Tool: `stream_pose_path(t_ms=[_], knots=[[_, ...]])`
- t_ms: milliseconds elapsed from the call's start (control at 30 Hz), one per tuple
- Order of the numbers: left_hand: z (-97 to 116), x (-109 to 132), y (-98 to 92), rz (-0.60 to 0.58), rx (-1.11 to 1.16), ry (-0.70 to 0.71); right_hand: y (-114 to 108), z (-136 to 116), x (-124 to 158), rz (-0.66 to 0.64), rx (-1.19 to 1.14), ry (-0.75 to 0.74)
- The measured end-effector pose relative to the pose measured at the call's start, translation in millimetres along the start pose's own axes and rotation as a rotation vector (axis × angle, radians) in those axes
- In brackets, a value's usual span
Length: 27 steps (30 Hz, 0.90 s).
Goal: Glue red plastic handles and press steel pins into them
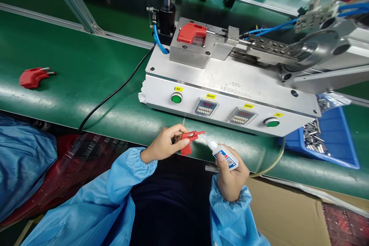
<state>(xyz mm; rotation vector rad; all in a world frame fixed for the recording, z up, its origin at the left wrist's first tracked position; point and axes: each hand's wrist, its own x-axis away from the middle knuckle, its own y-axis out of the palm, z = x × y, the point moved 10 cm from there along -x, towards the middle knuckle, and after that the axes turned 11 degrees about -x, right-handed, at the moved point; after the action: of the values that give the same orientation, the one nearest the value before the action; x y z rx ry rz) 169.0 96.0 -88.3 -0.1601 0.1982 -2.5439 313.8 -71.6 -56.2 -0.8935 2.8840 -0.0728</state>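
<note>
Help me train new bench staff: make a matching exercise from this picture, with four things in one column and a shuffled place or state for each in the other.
Column one
1. Left hand
2. Right hand
3. Blue bin
4. Leftmost green button

Column two
A. Containing small metal pieces
B. Holding a white bottle
C. Set in the machine's front panel
D. Holding a red part

Right pairs: 1-D, 2-B, 3-A, 4-C

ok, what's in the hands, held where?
Left hand: red part, by its edge nearest the palm. Right hand: white bottle, by its labelled body.
</note>
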Motion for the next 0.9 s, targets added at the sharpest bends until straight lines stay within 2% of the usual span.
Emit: stream_pose_path(t_ms=[433, 600, 900], knots=[[-1.3, -0.2, -0.4, 0.006, -0.015, 0.008, 0.0, 0.5, -0.7, -0.001, -0.024, -0.015], [-0.1, -0.1, 0.0, -0.001, -0.013, 0.012, -9.9, 3.0, -0.4, 0.063, 0.012, -0.039], [-0.4, -0.1, 0.5, 0.005, -0.028, -0.001, 2.0, -12.0, 0.8, -0.006, 0.076, -0.066]])
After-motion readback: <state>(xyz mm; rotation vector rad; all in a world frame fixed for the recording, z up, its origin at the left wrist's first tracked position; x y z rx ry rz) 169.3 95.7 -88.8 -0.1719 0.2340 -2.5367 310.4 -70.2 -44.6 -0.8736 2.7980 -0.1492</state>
